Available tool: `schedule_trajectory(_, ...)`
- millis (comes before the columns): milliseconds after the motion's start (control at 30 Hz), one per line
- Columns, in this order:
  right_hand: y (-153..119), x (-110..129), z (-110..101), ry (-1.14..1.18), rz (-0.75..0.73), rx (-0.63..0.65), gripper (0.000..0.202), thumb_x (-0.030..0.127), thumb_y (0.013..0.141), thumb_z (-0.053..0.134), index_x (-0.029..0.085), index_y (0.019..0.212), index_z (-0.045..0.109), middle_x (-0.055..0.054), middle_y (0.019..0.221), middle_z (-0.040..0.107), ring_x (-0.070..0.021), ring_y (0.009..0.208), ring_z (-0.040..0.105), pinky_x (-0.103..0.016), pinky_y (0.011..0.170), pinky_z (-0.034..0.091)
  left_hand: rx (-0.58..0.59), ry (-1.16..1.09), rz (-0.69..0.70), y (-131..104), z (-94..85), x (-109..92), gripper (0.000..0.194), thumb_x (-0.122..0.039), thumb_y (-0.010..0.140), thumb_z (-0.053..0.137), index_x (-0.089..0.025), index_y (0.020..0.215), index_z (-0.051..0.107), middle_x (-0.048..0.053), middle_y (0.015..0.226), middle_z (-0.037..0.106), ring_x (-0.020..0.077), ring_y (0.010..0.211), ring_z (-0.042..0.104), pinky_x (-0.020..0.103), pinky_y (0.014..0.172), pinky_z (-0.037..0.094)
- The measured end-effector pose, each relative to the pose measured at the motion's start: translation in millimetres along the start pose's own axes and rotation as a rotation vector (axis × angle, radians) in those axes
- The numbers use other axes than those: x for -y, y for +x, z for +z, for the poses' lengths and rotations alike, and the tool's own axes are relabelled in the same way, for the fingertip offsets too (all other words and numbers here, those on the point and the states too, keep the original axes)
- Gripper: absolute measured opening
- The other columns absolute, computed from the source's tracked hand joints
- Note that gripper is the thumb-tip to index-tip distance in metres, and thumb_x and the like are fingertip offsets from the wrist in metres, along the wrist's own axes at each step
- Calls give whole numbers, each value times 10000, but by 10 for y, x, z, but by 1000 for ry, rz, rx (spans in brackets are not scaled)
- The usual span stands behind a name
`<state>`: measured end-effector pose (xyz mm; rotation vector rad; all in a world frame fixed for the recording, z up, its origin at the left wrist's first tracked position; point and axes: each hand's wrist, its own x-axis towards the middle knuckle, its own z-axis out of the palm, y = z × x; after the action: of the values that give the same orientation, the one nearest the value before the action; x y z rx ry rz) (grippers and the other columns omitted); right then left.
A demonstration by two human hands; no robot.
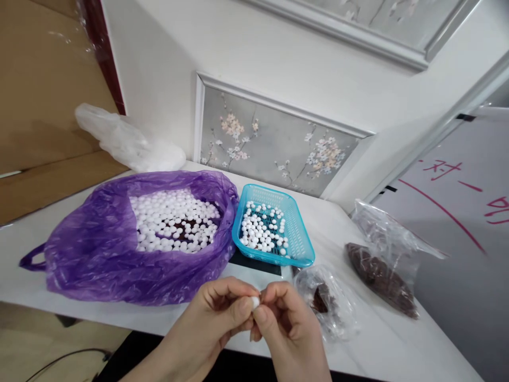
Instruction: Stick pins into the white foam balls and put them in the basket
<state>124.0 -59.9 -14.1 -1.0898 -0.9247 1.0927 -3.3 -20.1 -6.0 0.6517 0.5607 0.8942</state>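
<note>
Between the fingertips of both hands, at the table's front edge, is a small white ball (255, 302). My left hand (222, 313) pinches it from the left, thumb and forefinger closed. From the other side my right hand (284, 323) presses thumb and forefinger together against it; whatever else those fingers hold is hidden. Behind the hands stands a blue plastic basket (300, 233) with many white balls (258, 233) in it. Left of it an opened purple plastic bag (95, 254) holds far more white balls (170, 212), with something dark brown showing among them.
Just right of my hands lies a clear bag (338, 305) with brown bits inside. Farther right, a clear bag of dark brown material (382, 276) leans by a whiteboard (449, 254). A white plastic bag (135, 143) and cardboard (47, 95) are at the back left.
</note>
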Motion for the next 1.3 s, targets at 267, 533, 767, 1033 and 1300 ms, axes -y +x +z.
schedule_trajectory(267, 7, -11, -77, 153, 64, 69, 289, 397, 791, 789, 193, 775, 585, 44, 609, 597, -76, 516, 539, -187, 513, 450, 36, -53, -46, -15, 34, 6, 138, -292, 704, 862, -179, 752, 796, 27, 673, 696, 138, 614, 638, 272, 659, 504)
schedule_trajectory(533, -22, 21, -132, 246, 22, 156, 240, 390, 787, 806, 210, 842, 658, 26, 665, 655, -89, 582, 610, -194, 565, 488, 65, -66, 16, -55, 118, -35, 114, -237, 705, 864, -162, 707, 779, 3, 637, 682, 100, 577, 616, 218, 605, 487)
schedule_trajectory(767, 7, 12, -68, 263, 39, 107, 246, 347, 766, 834, 195, 780, 640, 46, 641, 646, -58, 545, 599, -152, 523, 451, 42, -54, 21, -50, 126, -22, 119, -232, 705, 864, -164, 707, 767, -9, 593, 668, 96, 566, 604, 211, 590, 476)
schedule_trajectory(1033, 37, -19, -77, 280, 65, 149, 313, 380, 742, 850, 191, 781, 603, 58, 615, 620, -49, 497, 566, -152, 484, 390, 78, 20, 61, -53, 89, -19, 165, -289, 706, 861, -169, 681, 751, -21, 632, 643, 106, 592, 614, 233, 621, 487)
schedule_trajectory(1300, 107, 36, -180, 229, 156, 273, 359, 389, 712, 865, 176, 784, 584, 39, 610, 598, -85, 539, 575, -193, 527, 374, 106, 80, 65, -25, 40, -27, 129, -237, 713, 854, -174, 668, 751, -11, 675, 654, 111, 600, 627, 243, 615, 490)
